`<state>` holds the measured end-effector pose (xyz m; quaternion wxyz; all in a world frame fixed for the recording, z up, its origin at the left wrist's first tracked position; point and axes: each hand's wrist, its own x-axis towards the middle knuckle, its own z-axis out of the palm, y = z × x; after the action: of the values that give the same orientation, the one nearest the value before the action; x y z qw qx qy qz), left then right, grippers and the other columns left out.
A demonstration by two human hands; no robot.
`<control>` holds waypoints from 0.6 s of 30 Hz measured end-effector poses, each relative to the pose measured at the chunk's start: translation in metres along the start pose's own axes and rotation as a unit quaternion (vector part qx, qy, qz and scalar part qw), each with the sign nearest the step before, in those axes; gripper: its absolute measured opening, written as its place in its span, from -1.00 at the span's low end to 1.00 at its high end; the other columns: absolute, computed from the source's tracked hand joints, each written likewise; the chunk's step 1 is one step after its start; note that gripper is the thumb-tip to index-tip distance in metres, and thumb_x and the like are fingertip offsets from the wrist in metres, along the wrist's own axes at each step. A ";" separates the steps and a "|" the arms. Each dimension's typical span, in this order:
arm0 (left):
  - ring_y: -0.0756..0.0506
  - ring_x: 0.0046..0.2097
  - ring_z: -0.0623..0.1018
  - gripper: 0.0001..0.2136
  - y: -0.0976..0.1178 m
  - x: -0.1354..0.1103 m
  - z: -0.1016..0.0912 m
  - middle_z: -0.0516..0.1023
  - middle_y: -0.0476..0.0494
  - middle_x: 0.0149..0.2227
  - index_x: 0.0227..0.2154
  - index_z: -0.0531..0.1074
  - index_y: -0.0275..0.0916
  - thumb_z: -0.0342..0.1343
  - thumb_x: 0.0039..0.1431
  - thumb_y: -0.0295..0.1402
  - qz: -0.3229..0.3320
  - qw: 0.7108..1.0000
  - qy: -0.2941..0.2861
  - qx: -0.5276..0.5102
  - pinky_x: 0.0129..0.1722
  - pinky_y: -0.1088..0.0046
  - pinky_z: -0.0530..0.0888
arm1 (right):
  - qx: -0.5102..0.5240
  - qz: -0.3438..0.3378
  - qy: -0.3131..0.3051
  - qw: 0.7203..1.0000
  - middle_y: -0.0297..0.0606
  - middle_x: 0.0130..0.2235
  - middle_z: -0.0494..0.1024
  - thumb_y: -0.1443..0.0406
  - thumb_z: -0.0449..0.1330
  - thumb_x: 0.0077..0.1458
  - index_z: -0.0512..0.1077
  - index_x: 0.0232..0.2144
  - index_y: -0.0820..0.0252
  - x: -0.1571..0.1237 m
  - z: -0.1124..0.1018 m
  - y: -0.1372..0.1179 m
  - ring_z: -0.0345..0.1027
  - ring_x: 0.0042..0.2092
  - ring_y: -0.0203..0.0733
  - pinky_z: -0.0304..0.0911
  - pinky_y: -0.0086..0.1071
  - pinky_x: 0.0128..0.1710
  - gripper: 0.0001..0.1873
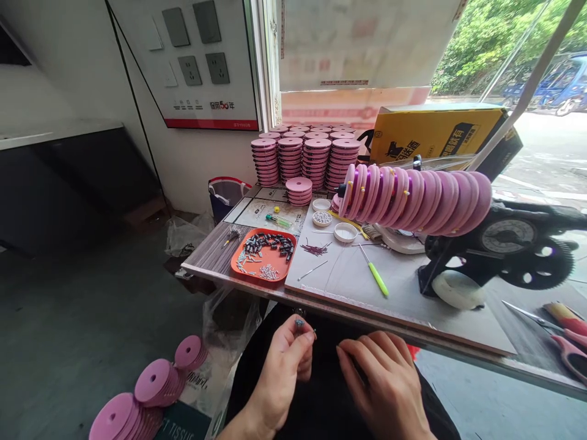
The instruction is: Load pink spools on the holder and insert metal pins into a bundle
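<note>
Over my lap, below the table edge, my left hand (287,360) pinches a small metal piece (299,322) between thumb and forefinger; its kind is too small to tell. To its right, my right hand (383,379) is curled, back of the hand up, and its fingertips are hidden. Both hands are apart from each other. Nearest on the table is an orange tray (236,264) with black-and-silver cylindrical parts (268,244), thin pale pins (247,264) and tiny silver pieces (269,272). Right of it lie a green-handled hook tool (378,281) and a thin metal rod (312,270).
Stacked pink spools (316,162) stand at the back; more pink spools (156,382) sit low at left. A black winding machine (509,235) carries a row of pink discs (417,198). Scissors (568,354) lie at right. A yellow box (431,134) and white dishes (345,232) stand behind.
</note>
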<state>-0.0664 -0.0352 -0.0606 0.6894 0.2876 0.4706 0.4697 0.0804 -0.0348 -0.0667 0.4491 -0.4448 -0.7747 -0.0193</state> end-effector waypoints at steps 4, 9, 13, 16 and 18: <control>0.12 -0.62 -0.09 -0.75 0.000 0.000 0.001 -0.04 0.23 -0.68 -0.53 0.15 -0.21 0.11 -0.01 -0.24 0.004 1.000 0.005 -0.008 -0.64 0.58 -0.12 | 0.004 -0.007 -0.004 1.000 -0.36 -0.58 0.35 0.43 0.06 0.11 0.37 -0.48 0.20 -0.002 0.001 0.000 0.15 -0.46 -0.28 0.04 -0.35 -0.32 -0.84; 0.12 -0.62 -0.10 -0.76 -0.001 -0.002 0.000 -0.06 0.24 -0.68 -0.53 0.15 -0.21 0.11 -0.01 -0.24 0.006 1.000 -0.001 -0.009 -0.64 0.59 -0.12 | 0.005 -0.018 0.002 1.000 -0.36 -0.59 0.34 0.44 0.06 0.10 0.36 -0.48 0.20 0.000 0.000 -0.002 0.14 -0.47 -0.28 0.04 -0.35 -0.33 -0.84; 0.11 -0.61 -0.10 -0.74 0.001 -0.002 0.002 -0.06 0.24 -0.68 -0.55 0.15 -0.21 0.12 -0.02 -0.22 0.001 1.000 -0.006 0.001 -0.64 0.58 -0.11 | 0.001 -0.013 0.007 1.000 -0.36 -0.59 0.35 0.43 0.07 0.10 0.36 -0.49 0.20 0.003 -0.001 -0.001 0.16 -0.47 -0.28 0.05 -0.35 -0.33 -0.85; 0.11 -0.62 -0.06 -0.75 0.002 -0.003 0.005 -0.03 0.23 -0.69 -0.55 0.18 -0.21 0.14 -0.03 -0.22 0.000 1.000 -0.001 0.029 -0.65 0.57 -0.08 | -0.001 -0.012 0.003 1.000 -0.36 -0.57 0.37 0.43 0.08 0.10 0.36 -0.47 0.20 0.005 -0.002 0.000 0.18 -0.47 -0.29 0.06 -0.34 -0.33 -0.87; 0.11 -0.63 -0.04 -0.75 0.003 -0.004 0.006 0.00 0.22 -0.69 -0.56 0.19 -0.22 0.15 -0.04 -0.22 0.003 0.999 0.001 0.050 -0.65 0.56 -0.08 | -0.004 -0.017 -0.006 1.000 -0.37 -0.56 0.37 0.42 0.09 0.10 0.36 -0.46 0.19 0.005 -0.002 0.001 0.19 -0.47 -0.30 0.06 -0.35 -0.33 -0.88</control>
<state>-0.0621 -0.0373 -0.0545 0.6722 0.3222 0.4937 0.4479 0.0813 -0.0315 -0.0621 0.4420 -0.4334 -0.7848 -0.0278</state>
